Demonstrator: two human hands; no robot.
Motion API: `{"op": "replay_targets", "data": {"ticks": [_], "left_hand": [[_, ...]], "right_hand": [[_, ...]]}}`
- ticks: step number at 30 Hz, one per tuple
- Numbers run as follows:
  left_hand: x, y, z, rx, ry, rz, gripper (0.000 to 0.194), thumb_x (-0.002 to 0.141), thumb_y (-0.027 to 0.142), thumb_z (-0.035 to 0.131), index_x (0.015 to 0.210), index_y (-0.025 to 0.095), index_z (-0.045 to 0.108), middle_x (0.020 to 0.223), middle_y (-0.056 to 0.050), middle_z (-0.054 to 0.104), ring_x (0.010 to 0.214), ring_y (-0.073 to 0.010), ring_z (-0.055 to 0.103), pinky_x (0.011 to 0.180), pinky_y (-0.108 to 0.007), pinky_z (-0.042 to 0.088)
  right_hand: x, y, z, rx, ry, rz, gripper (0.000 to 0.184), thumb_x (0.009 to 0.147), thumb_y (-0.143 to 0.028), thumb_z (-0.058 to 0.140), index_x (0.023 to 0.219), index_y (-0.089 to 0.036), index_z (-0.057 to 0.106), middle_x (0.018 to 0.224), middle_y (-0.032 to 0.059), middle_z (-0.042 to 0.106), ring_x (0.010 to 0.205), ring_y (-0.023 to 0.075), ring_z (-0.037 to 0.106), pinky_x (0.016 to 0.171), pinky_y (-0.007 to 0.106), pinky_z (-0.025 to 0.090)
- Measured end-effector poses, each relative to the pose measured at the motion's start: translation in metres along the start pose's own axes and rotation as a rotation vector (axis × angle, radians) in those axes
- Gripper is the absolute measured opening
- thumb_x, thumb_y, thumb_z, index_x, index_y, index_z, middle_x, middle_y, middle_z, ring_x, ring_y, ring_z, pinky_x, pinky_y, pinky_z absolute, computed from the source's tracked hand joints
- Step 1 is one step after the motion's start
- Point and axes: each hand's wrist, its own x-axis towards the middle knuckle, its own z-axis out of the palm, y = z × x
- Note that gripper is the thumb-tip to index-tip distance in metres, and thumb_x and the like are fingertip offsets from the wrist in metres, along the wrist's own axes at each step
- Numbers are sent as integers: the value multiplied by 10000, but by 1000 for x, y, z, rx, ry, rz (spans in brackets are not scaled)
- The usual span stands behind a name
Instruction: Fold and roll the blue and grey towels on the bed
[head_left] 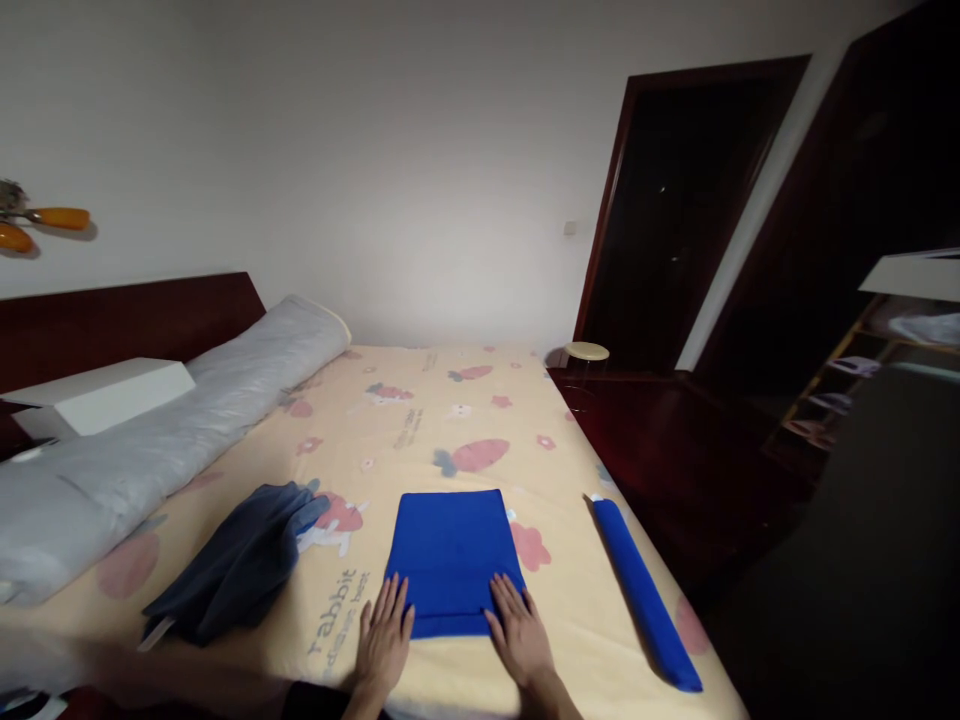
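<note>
A folded bright blue cloth (pixel 452 555) lies flat on the yellow printed bed sheet (pixel 420 420) near the bed's front edge. My left hand (pixel 384 642) rests palm down with fingers stretched out, its fingertips at the cloth's near left corner. My right hand (pixel 519 632) lies flat and open on the cloth's near right corner. A rolled blue cloth (pixel 646 596) lies to the right, near the bed's right edge. A crumpled dark grey-blue garment (pixel 238 565) sits to the left of my hands.
A long grey bolster (pixel 150 440) runs along the dark headboard (pixel 127 315) at left, with a white box (pixel 101 395) on it. Right of the bed are dark wooden furniture, a small round stool (pixel 586 352), a dark doorway (pixel 675 210) and shelves (pixel 855 390).
</note>
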Motion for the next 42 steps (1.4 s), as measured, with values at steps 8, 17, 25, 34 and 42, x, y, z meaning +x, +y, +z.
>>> {"op": "replay_targets", "data": {"ticks": [8,17,25,34,42], "left_hand": [[0,0,-4,72,324,25,417,931,223,381,1268,263,623,1352,-73,623,1228,-255,561,1038,-491,404],[-30,14,15,-67,270,234,507,777,57,464,1178,301,655,1170,0,708,1082,-195,627,962,-352,470],[-21,0,-4,-134,143,112,518,773,-6,437,1085,318,695,1134,7,726,1109,-199,613,1028,-441,369],[-28,2,-12,-186,279,66,293,741,57,494,799,275,681,889,11,720,991,-211,627,1004,-430,349],[-31,7,-25,-215,208,-35,218,757,129,501,748,262,674,858,-15,706,985,-225,613,966,-416,361]], "right_hand": [[-12,13,-7,-154,194,-1,366,947,-319,454,1281,-243,582,1363,88,590,1232,273,544,985,441,374],[-34,-1,-25,-79,143,-94,298,892,-187,510,1171,-266,581,1094,31,680,961,210,606,902,376,358],[-22,-3,-25,-65,168,-42,232,810,-89,523,950,-246,620,950,20,669,887,220,576,885,388,333],[-24,-9,-41,39,60,7,224,669,-46,502,763,-229,590,843,16,627,863,219,545,837,364,340],[-24,-17,-54,75,-43,82,138,696,-107,492,725,-219,566,820,25,627,892,231,538,848,371,352]]}}
